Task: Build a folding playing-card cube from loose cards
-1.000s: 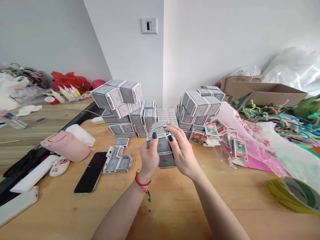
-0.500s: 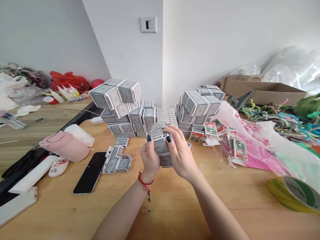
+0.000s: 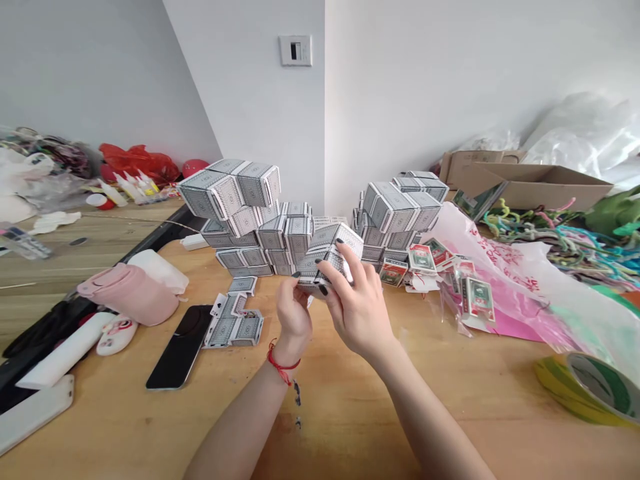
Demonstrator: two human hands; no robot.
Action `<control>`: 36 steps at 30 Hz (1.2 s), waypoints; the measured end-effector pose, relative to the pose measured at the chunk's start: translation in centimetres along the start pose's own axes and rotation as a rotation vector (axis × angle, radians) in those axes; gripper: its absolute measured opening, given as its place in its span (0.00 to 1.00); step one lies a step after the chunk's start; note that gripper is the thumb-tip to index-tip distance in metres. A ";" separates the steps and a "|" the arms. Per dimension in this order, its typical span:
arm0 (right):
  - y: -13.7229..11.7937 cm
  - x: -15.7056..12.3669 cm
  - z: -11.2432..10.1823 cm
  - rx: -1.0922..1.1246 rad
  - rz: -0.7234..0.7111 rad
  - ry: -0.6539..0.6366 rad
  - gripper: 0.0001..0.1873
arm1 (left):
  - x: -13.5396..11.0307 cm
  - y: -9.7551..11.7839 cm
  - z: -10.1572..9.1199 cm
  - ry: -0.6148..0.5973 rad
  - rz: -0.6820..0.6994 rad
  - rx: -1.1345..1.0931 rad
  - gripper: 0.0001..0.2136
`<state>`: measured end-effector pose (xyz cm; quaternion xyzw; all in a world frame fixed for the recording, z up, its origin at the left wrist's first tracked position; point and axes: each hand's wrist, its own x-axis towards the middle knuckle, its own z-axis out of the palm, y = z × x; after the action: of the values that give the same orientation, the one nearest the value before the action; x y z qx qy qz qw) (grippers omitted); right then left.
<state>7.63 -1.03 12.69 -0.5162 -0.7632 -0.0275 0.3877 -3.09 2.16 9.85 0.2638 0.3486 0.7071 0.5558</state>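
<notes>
Between my hands, above the table, is a block of folded playing cards with grey patterned backs, held tilted. My left hand grips its lower left corner, its fingers mostly hidden beneath. My right hand closes on the near right side, fingertips pressed along an edge of the cards. Behind stand a left stack of card cubes and a right stack of card cubes. To the left lie several loose folded cards, one showing a spade face.
A black phone, a pink pouch and a white mouse lie at left. On the right are card boxes, plastic wrap, a yellow tape roll, a cardboard box and fuzzy stems.
The card block has been turned and tipped up between my hands, showing other faces. My right fingers have shifted to its near side; my left hand has moved slightly lower.
</notes>
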 end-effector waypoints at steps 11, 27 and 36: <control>0.0 -0.1 0.5 -0.067 -0.063 0.030 0.18 | -0.8 1.4 1.3 -0.162 -0.171 -0.197 0.11; -0.2 -0.1 0.4 -0.052 -0.075 0.007 0.18 | -0.6 1.1 1.2 -0.132 -0.113 -0.203 0.10; -0.3 -0.2 0.6 -0.046 -0.065 0.003 0.18 | -0.4 1.0 0.8 -0.110 -0.099 -0.180 0.09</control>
<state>7.08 -1.05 12.25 -0.4998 -0.7782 -0.0584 0.3757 -2.92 1.77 11.14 0.2336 0.2652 0.6919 0.6295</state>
